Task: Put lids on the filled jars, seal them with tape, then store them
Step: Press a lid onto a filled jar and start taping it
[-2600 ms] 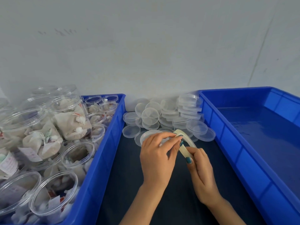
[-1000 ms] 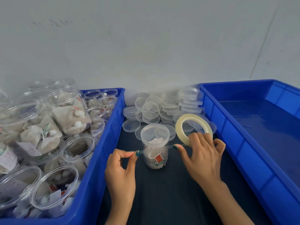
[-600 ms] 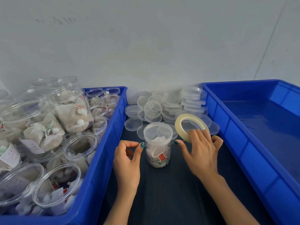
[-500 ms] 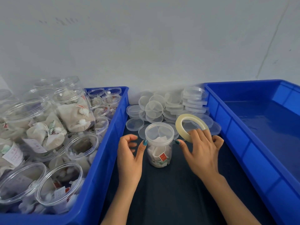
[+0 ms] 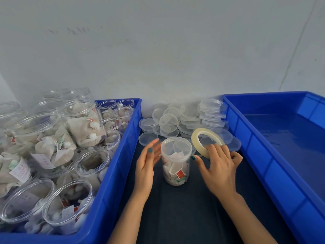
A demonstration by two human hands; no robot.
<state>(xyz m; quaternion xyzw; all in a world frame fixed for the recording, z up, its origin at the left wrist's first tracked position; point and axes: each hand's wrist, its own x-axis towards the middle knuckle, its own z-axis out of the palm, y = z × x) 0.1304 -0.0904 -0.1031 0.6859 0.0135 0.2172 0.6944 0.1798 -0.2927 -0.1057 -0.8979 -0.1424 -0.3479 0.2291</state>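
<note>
Dark mat (image 5: 184, 212) runs down the middle of the frame between two blue bins. The jar (image 5: 175, 169) stands upright on it at the centre, with tea bags inside and its lid (image 5: 176, 148) on.

My left hand (image 5: 146, 164) sits just left of the jar, palm toward it, fingers straight and loosely spread. The fingertips are blurred, and I cannot tell whether they touch the lid. My right hand (image 5: 219, 168) is just right of the jar. Its fingers curl over the lower edge of the tape (image 5: 194, 141) and hold the roll tilted on edge, while the thumb stretches toward the lid's rim.

Behind the jar, toward the upper centre, loose lids (image 5: 186, 118) lie piled and stacked against the wall (image 5: 158, 50). At lower left, the left bin (image 5: 119, 164) is packed with open jars (image 5: 91, 162) of bags, some upright and some tipped. Along the right edge runs the right bin (image 5: 255, 155), its near wall close to my right hand.
</note>
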